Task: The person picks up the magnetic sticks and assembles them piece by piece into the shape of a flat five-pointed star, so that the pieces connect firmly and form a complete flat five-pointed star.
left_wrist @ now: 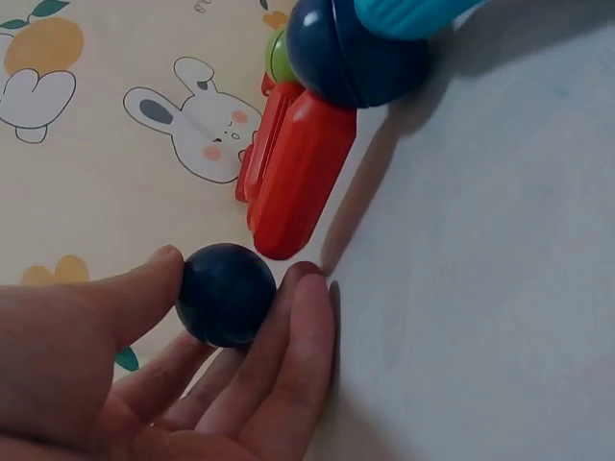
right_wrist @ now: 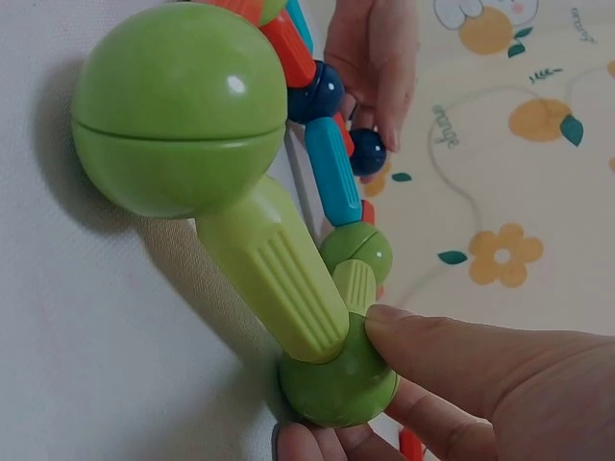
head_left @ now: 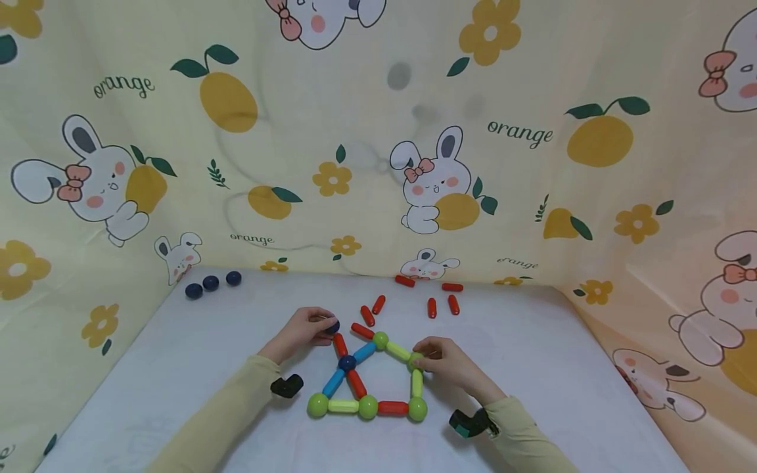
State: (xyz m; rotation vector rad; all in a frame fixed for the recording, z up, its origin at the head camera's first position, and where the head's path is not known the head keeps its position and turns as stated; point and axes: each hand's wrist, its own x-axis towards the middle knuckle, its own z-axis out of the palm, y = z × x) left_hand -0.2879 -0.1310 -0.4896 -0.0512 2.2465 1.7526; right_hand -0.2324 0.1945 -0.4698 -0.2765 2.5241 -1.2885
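My left hand [head_left: 306,328] pinches a dark blue ball [left_wrist: 227,296] between thumb and fingers. The ball is close to the free end of a red rod [left_wrist: 303,178], whose other end joins the blue centre ball [head_left: 347,362] of a flat frame. With thumb and fingers, my right hand [head_left: 451,366] grips the green ball [right_wrist: 336,379] at the frame's right corner. Two light green rods meet at that ball. Along the near side, green balls [head_left: 368,406] are linked by a light green rod [head_left: 344,406] and a red rod [head_left: 393,408]. Blue rods [head_left: 334,382] slant through the centre ball.
Several loose red rods [head_left: 432,308] lie behind the frame, some near the back wall. At the table's far left sit three dark blue balls [head_left: 210,283]. A rabbit-and-orange printed cloth [head_left: 367,217] rises behind and beside the white table [head_left: 195,394].
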